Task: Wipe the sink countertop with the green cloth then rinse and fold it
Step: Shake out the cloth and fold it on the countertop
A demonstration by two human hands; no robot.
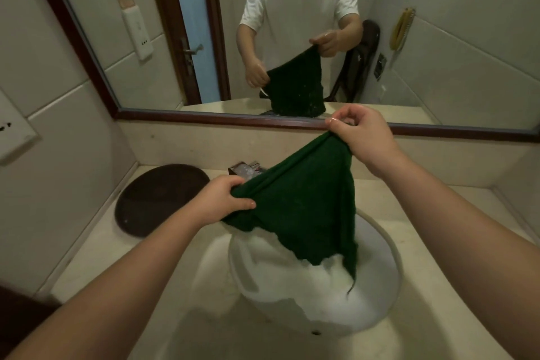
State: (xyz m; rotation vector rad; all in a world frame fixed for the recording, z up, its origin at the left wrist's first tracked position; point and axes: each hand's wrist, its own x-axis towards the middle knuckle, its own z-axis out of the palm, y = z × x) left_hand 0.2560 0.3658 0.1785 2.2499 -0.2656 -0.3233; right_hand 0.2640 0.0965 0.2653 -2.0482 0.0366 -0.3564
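Observation:
The dark green cloth [306, 204] hangs stretched above the white sink basin [377, 310], held by two corners. My left hand [225, 202] pinches the lower left corner. My right hand [362, 134] grips the upper right corner, higher and nearer the mirror. The cloth's bottom edge dangles into the basin, a loose thread trailing from it. The beige countertop [415, 207] surrounds the sink. The faucet [248, 169] is mostly hidden behind the cloth.
A dark round tray [155, 199] lies on the counter at the left, near the wall. A framed mirror [175, 38] runs along the back wall and reflects a person holding the cloth. Tiled walls close in on the left and right.

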